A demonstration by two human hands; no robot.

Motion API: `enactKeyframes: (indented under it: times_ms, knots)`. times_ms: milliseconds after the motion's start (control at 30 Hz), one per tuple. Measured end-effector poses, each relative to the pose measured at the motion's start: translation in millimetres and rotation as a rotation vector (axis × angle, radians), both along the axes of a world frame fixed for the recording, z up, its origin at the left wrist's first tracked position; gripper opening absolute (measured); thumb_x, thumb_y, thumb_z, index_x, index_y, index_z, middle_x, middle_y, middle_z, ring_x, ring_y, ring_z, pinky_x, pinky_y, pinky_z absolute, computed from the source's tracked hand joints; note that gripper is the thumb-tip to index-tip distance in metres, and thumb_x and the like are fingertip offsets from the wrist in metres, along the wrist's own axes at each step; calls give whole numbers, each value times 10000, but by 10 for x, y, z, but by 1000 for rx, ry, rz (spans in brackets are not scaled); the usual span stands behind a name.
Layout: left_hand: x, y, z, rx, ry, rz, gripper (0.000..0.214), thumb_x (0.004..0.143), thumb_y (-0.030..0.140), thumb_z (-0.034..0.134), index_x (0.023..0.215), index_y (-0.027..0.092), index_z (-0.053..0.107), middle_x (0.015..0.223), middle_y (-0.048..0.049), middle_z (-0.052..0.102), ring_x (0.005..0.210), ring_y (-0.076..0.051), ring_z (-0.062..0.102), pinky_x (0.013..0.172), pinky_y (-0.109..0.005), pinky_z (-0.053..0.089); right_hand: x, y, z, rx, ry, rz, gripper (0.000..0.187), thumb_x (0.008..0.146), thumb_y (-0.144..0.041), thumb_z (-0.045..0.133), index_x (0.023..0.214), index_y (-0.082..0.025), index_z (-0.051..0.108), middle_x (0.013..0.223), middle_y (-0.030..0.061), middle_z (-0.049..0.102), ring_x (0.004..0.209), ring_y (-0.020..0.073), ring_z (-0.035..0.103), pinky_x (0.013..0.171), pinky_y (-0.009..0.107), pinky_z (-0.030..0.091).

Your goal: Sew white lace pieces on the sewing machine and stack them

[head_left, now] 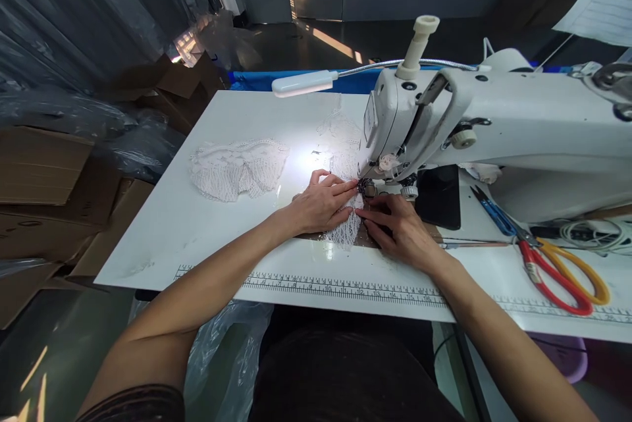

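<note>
A strip of white lace fabric [344,232] runs under the needle area of a white sewing machine [395,119]. My left hand [323,203] lies on the lace with its fingers stretched out toward the presser foot [366,187]. From the other side, my right hand [397,228] has its fingertips closed at the lace's right edge, just in front of the foot. The fingertips partly hide the spot where they meet the fabric. A separate white lace piece [239,168] lies farther left on the table.
A printed ruler [328,287] runs along the front of the white table [162,231]. Red and yellow scissors [557,270] and blue snips [494,210] lie at right. A lamp [305,83] hangs above the lace. Cardboard boxes [44,165] stand left.
</note>
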State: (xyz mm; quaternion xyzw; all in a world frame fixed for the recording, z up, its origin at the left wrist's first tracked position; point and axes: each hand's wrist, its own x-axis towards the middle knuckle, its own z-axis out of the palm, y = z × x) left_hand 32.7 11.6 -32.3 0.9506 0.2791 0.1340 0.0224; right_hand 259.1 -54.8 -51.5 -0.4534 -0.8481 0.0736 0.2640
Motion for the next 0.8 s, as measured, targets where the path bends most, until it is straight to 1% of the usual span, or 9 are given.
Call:
enactKeyframes:
  times_ms: [200, 333, 400, 467, 533, 667, 800]
  knots:
    - [-7, -14, -10, 31, 1, -1, 403, 1020, 324, 378, 1315, 140, 580, 1466, -127, 528, 1186, -287, 545, 1077, -544, 307, -10, -2, 3, 0, 18, -11, 302, 945, -276, 544, 1180, -250, 731, 1137, 133, 611, 1066, 292, 556, 917, 516, 501]
    - [22, -52, -38, 118, -22, 28, 396, 1021, 313, 391, 1294, 100, 583, 1423, -157, 560, 1207, -293, 546, 1083, -543, 304, -5, 3, 10, -10, 9, 4, 302, 953, -287, 531, 1178, -269, 731, 1131, 128, 603, 1068, 288, 552, 912, 508, 503]
    - [42, -66, -60, 161, -54, 30, 355, 1018, 285, 409, 1235, 98, 619, 1338, -151, 626, 1140, -270, 588, 1060, -513, 332, 2, 5, 14, -11, 2, 7, 304, 956, -284, 526, 1182, -280, 730, 1137, 126, 600, 1081, 287, 549, 908, 498, 507]
    - [55, -72, -80, 186, -86, -5, 301, 1019, 247, 418, 1141, 133, 669, 1224, -101, 696, 1008, -221, 632, 1026, -470, 364, 8, 5, 16, -11, -6, 7, 304, 956, -278, 529, 1185, -282, 728, 1146, 128, 600, 1088, 287, 547, 904, 492, 510]
    - [54, -70, -90, 197, -104, -43, 282, 1019, 226, 427, 1072, 171, 699, 1164, -54, 726, 908, -187, 639, 985, -444, 385, 10, 2, 15, -10, -16, 8, 302, 955, -277, 534, 1186, -275, 729, 1156, 133, 600, 1088, 289, 547, 900, 491, 513]
    - [23, -68, -68, 165, -92, -62, 276, 1004, 279, 466, 1109, 192, 706, 1225, -55, 707, 887, -203, 629, 883, -422, 411, 1, -9, 13, -3, -32, -3, 306, 963, -288, 526, 1195, -262, 725, 1169, 140, 599, 1090, 294, 545, 890, 496, 515]
    - [6, -72, -18, 120, -47, -45, 311, 1002, 324, 451, 1150, 199, 694, 1267, -61, 685, 922, -225, 620, 882, -432, 402, -14, -22, 21, 1, -45, -17, 311, 966, -278, 516, 1194, -241, 723, 1166, 148, 601, 1072, 296, 549, 885, 497, 512]
